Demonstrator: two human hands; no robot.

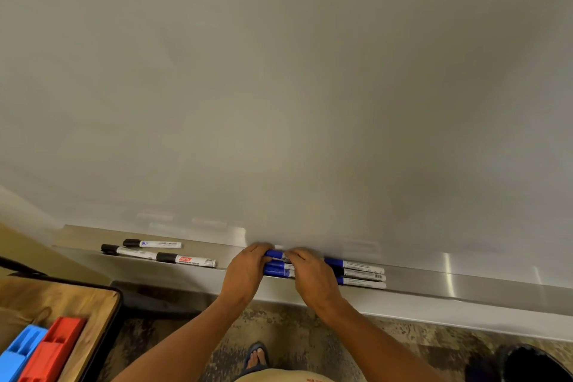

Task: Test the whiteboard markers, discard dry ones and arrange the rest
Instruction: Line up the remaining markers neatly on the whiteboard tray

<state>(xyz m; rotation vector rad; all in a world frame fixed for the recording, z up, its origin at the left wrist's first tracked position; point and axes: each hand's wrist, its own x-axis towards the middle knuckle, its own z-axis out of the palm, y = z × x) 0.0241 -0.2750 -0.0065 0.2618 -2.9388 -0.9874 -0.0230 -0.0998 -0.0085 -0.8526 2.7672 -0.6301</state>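
Three blue-capped markers (pixel 278 264) lie stacked side by side on the metal tray (pixel 465 285) under the whiteboard (pixel 279 87). My left hand (pixel 246 270) presses against their blue caps from the left. My right hand (pixel 311 276) covers their white barrels from above. Both hands curl around this bundle. Just right of my right hand lie three more markers (pixel 361 273), two blue and one dark-capped, in a neat row. Three black-capped markers (pixel 155 251) lie loosely on the tray's left part.
A wooden table (pixel 77 304) stands at the lower left with a blue holder (pixel 18 353) and a red holder (pixel 52 347) on it. A dark round object (pixel 533 363) sits on the speckled floor at the lower right. My sandalled foot (pixel 255 357) is below.
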